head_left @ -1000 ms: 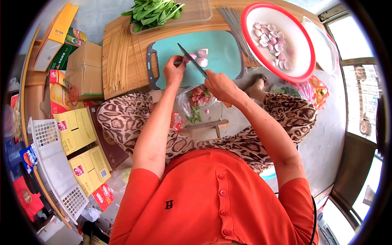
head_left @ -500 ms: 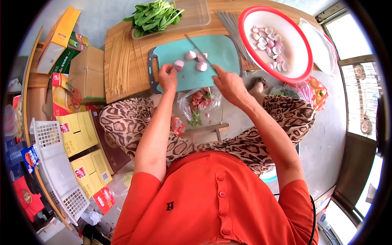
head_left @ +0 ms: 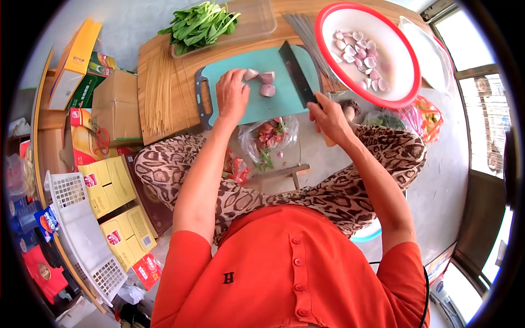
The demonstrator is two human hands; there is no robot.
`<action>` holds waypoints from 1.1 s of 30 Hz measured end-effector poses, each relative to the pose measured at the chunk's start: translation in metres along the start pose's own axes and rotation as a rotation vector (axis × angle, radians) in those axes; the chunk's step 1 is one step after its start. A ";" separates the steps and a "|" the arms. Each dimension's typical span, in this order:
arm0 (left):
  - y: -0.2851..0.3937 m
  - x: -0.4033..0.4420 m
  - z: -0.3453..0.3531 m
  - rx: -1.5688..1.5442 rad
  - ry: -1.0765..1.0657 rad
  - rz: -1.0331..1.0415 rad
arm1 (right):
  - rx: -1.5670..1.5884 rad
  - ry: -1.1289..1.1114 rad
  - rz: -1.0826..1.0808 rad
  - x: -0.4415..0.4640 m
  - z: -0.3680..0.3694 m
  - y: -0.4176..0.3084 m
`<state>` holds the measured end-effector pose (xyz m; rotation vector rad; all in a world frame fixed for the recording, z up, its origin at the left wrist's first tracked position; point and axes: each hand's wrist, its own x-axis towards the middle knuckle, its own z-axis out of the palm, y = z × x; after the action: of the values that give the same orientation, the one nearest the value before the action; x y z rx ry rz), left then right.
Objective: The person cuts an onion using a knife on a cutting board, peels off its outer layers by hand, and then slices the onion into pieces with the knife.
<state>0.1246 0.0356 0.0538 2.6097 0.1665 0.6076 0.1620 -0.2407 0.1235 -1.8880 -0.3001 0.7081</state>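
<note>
My left hand (head_left: pixel 233 95) is over the left part of a teal cutting board (head_left: pixel 257 112), back upward and fingers curled. Its fingertips close against a purple-white shallot piece (head_left: pixel 251 74), partly covering it. Two more shallot pieces, an upper one (head_left: pixel 267 77) and a lower one (head_left: pixel 267 90), lie just to the right. In my right hand (head_left: pixel 331 117) is the handle of a dark cleaver (head_left: pixel 296 74). Its broad blade slants up and left over the board's right side, apart from the pieces. Whatever lies beneath my left palm is hidden.
A red-rimmed white basin (head_left: pixel 402 65) with several shallot pieces stands at the right. Leafy greens (head_left: pixel 199 24) rest in a clear plastic tray (head_left: pixel 262 19) behind the board. Thin sticks (head_left: pixel 159 93) lie left. A bag of scraps (head_left: pixel 269 136) sits below the table edge.
My left hand has moved up the board to the shallot piece; the one it pinched earlier is out of sight. My right hand has swung the cleaver rightward, away from the pieces, its blade now broadside.
</note>
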 end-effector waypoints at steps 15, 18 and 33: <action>-0.009 0.053 0.021 -0.021 -0.630 -0.001 | -0.295 -0.212 -0.011 -0.012 0.000 0.024; -0.013 0.054 0.027 -0.044 -0.608 0.022 | -0.236 -0.182 0.061 0.007 -0.009 0.024; 0.025 0.023 0.039 -0.246 -0.498 -0.212 | 0.027 -0.105 0.100 -0.022 -0.004 0.019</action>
<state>0.1629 0.0027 0.0431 2.3760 0.1905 -0.0965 0.1448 -0.2625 0.1145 -1.8539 -0.2621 0.8765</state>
